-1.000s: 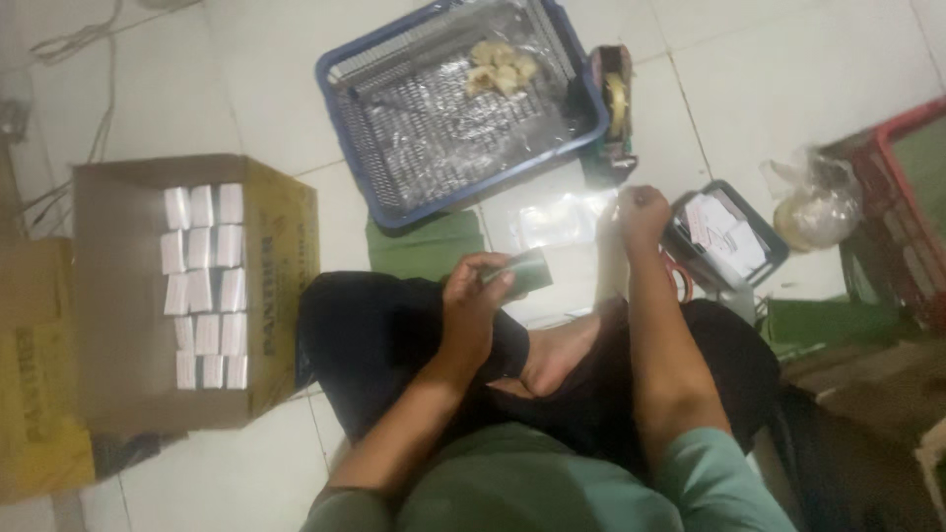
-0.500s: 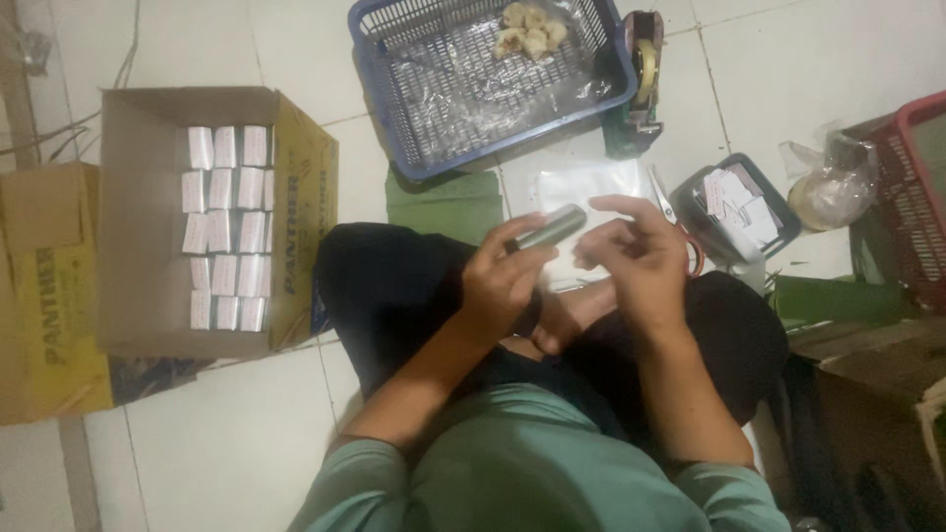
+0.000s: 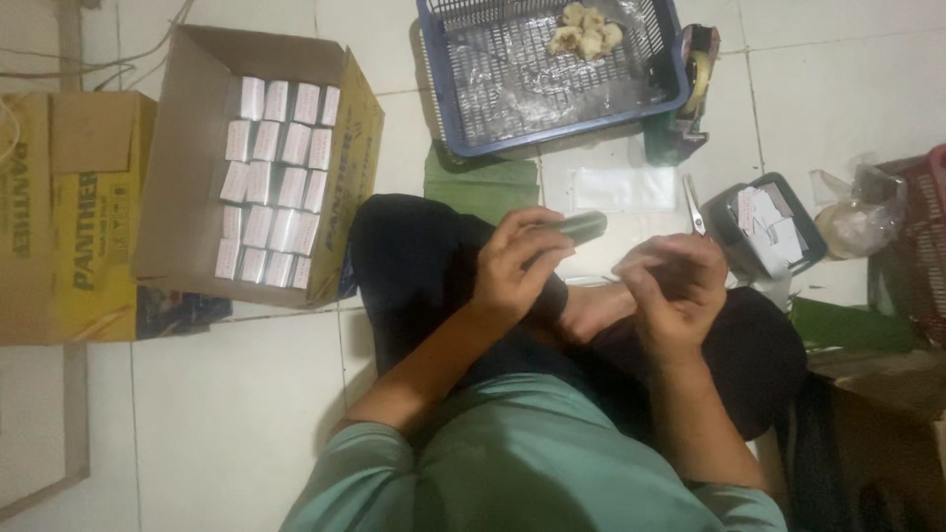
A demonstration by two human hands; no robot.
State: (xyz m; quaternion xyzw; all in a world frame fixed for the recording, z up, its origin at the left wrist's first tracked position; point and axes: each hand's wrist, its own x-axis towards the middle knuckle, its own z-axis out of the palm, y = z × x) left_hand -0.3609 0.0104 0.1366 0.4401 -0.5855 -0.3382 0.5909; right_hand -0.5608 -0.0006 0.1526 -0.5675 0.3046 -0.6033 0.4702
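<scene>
Head camera footage looked down on a small dark, oblong packet (image 3: pixel 579 229) held above the person's lap, over the crossed legs in dark trousers. The left hand (image 3: pixel 517 264) pinched it, thumb and fingers pressed around its near end, so the far end stuck out to the right. The right hand (image 3: pixel 670 286) hovered just beside it without touching, its fingers curled loosely inward; whether they pinched anything small could not be told. Beyond the packet, on the white tiled floor (image 3: pixel 236 404), lay a clear plastic sleeve (image 3: pixel 623 187), with a green folded leaf (image 3: pixel 483 185) just left of it. A pair of scissors (image 3: pixel 694 207) rested beside the sleeve, next to a small dark tray (image 3: pixel 724 222) holding white paper slips (image 3: pixel 767 219). Farther out stood a blue plastic basket (image 3: pixel 655 94) lined with clear film, a few pale lumps of food (image 3: pixel 586 28) in its far corner, and a tape dispenser (image 3: pixel 690 84) touched its right side. Well to the left sat an open cardboard box (image 3: pixel 182 148) filled with rows of small white packs (image 3: pixel 276 182), beside a yellow carton (image 3: pixel 44 217). At the right edge were a knotted plastic bag (image 3: pixel 857 212) and a red crate (image 3: pixel 921 236).
</scene>
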